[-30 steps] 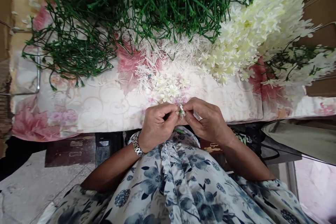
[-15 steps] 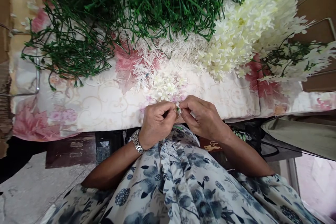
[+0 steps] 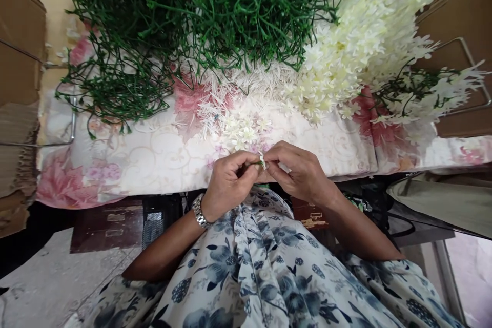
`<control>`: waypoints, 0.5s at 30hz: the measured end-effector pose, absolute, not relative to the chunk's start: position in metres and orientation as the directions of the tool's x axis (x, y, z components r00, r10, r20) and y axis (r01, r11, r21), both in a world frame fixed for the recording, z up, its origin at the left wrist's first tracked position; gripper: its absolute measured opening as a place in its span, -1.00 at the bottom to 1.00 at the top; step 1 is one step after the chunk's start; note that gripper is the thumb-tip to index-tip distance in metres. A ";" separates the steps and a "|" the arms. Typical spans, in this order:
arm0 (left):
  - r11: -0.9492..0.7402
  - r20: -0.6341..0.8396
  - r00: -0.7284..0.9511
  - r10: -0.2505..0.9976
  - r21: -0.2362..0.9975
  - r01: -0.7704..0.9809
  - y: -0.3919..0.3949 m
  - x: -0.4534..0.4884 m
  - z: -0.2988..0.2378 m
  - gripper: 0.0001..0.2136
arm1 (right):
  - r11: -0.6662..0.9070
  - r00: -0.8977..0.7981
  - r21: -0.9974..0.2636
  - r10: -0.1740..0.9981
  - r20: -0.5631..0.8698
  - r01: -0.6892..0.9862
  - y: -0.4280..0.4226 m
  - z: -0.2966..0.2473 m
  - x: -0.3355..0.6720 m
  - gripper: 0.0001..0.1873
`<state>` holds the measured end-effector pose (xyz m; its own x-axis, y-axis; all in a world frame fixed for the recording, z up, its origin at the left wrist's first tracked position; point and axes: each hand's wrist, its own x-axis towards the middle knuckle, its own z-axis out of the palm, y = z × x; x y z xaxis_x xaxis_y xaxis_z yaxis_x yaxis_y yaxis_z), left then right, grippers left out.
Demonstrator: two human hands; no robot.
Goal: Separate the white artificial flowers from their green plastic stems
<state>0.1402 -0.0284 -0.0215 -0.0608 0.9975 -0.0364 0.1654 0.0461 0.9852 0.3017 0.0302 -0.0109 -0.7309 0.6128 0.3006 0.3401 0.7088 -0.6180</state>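
Note:
My left hand [image 3: 228,184] and my right hand [image 3: 298,171] meet at the near edge of the cloth-covered table [image 3: 154,154]. Both pinch one small piece between their fingertips: a thin green stem with a little white flower [image 3: 262,160] on it. The fingers of both hands are curled closed around it. A silver watch [image 3: 199,211] sits on my left wrist. Just beyond my fingers lies a small cluster of loose white flowers [image 3: 244,130] on the cloth.
A big heap of green plastic stems [image 3: 184,15] fills the back of the table. A pile of cream flowers [image 3: 357,46] lies at the back right, white spiky pieces [image 3: 249,82] between them. Cardboard boxes [image 3: 19,77] stand left and right [image 3: 457,15].
My hands stay together on the small stem, with only slight finger movement. The camera view has shifted a little to the right.

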 end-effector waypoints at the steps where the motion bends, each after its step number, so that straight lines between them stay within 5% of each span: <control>1: 0.066 -0.060 -0.050 0.997 0.990 0.127 -0.029 0.139 -0.021 -0.92 | 0.742 -0.731 -0.585 0.592 0.340 0.328 0.031 -0.012 0.303 -0.88; 7: 0.156 -0.156 0.030 0.987 0.988 0.021 -0.027 0.136 -0.014 -0.89 | 0.874 -0.721 -0.367 0.474 0.505 0.317 0.030 -0.011 0.308 -0.83; 15: 0.083 -0.084 0.023 0.996 0.995 0.050 -0.030 0.136 -0.014 -0.91 | 0.666 -0.686 -0.707 0.631 0.363 0.238 0.026 -0.004 0.307 -0.85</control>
